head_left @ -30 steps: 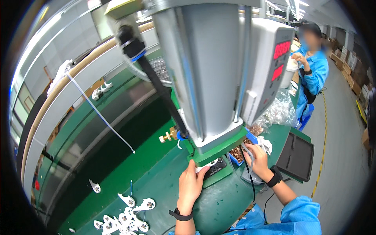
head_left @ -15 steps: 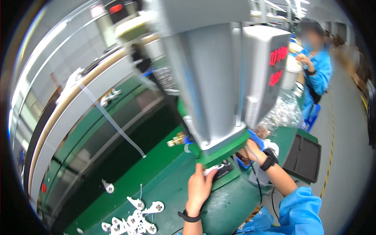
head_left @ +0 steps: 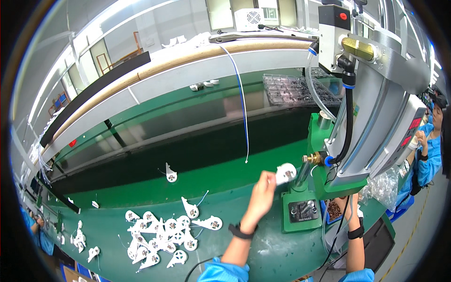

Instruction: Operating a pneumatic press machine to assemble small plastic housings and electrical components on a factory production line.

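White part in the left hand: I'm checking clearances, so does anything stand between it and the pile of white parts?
Only the left hand holding the white part lies between it and the pile; nothing else visible blocks the way.

We see a grey wall and pale windows along the top, a bright strip light upper left, a green surface below, grey floor lower right.

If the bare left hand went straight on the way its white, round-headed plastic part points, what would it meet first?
The white part in the left hand would lead, probably meeting the silver metal column of the green press, just below the brass fitting; depth is unclear, so it might miss.
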### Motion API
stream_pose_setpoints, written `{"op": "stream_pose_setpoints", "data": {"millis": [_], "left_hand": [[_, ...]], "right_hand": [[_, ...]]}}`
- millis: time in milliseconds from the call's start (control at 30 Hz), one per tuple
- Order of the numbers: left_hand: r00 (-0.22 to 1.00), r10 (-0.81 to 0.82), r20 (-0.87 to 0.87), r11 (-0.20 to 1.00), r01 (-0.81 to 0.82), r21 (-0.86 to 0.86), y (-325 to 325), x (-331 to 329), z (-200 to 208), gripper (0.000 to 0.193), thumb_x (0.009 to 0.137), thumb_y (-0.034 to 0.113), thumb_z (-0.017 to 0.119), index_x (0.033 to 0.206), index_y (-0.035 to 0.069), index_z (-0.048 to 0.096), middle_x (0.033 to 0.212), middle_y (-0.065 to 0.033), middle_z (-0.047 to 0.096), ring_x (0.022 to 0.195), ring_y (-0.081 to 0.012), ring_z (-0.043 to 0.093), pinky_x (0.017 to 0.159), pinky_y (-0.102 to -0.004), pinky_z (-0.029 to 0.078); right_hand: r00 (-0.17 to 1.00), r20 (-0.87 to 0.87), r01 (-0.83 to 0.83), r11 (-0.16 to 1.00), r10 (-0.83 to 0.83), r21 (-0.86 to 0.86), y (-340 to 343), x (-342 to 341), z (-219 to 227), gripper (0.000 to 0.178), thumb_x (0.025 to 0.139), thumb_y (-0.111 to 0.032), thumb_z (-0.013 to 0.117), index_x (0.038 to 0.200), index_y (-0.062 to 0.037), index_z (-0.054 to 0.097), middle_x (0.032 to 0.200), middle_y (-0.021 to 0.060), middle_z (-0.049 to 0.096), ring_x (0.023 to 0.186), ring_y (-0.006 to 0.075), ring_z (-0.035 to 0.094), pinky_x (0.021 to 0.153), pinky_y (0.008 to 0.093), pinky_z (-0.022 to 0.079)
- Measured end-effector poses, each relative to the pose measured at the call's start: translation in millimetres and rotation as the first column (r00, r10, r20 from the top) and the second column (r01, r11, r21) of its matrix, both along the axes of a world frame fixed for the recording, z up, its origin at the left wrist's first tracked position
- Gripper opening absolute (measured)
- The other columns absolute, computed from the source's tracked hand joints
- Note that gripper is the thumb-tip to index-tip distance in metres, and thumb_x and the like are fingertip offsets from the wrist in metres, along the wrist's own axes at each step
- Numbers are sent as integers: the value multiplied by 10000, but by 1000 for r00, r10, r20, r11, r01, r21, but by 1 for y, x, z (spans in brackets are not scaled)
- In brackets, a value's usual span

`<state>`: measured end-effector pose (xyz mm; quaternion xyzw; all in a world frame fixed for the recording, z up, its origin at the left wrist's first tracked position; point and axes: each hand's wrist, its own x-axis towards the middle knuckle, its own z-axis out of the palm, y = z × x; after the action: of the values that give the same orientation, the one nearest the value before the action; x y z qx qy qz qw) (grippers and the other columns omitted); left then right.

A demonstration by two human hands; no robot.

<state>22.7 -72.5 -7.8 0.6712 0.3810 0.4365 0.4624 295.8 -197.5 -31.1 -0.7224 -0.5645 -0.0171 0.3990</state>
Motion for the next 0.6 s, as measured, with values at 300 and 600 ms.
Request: {"op": "stream_pose_setpoints", "data": {"millis": [300,600], "left_hand": [[61,619,-783,782,38,622,189,-166,-40,223,721,156,545,927,148,630,1058,-50,587,1037,-231,534,665,-400,501],[-163,584,-795,811,152,565,172,-340,-98,247,759,280,624,969,153,590,1124,-95,567,1167,-281,454,946,-453,305]], "right_hand": [[982,-187,9,999,-17,-48,-22,7,-7,152,654,-79,672,765,12,622,580,142,568,517,184,564,514,326,429],[983,-178,-57,992,36,-112,-41,-6,28,137,713,-82,661,794,26,636,660,122,596,542,183,549,509,291,420]]}}
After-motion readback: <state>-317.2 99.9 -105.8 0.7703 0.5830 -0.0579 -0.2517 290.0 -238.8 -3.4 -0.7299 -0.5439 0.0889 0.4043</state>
